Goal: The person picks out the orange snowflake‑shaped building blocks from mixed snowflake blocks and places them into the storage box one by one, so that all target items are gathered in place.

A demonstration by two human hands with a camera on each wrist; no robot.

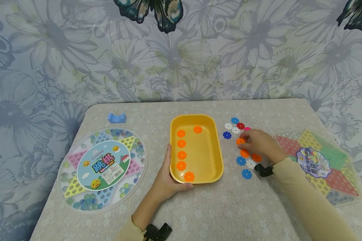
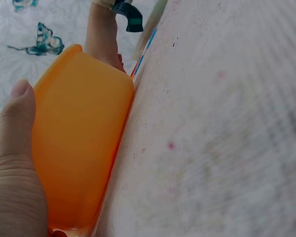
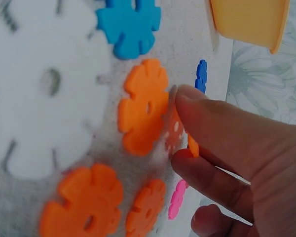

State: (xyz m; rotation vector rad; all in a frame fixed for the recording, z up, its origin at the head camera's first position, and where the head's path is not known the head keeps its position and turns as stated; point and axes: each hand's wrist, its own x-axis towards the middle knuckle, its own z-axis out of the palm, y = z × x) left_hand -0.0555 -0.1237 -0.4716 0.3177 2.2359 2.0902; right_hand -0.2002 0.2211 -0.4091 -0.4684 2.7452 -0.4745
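My left hand (image 1: pixel 166 180) grips the near left corner of a yellow tray (image 1: pixel 218 164), its thumb along the near side. Inside the tray, several orange snowflake discs (image 1: pixel 181 143) line the left side, with one near the far edge. To the right of the tray, my right hand (image 1: pixel 260 142) pinches an orange snowflake disc (image 1: pixel 240 141) between thumb and index finger. Around that hand lie more discs: orange (image 3: pixel 144 107), blue (image 1: pixel 241 161), white (image 3: pixel 49 84), a red one (image 1: pixel 240 126) and a pink one (image 3: pixel 176 199). In the left wrist view the tray's outer wall (image 2: pixel 84 133) hides its contents.
A round clear-covered marble board game (image 1: pixel 102 170) lies at the left. At the right, partly behind the right forearm, is a clear box with coloured triangle panels (image 1: pixel 341 157). A small blue plastic piece (image 1: pixel 117 118) sits near the table's far left edge, by the patterned wall.
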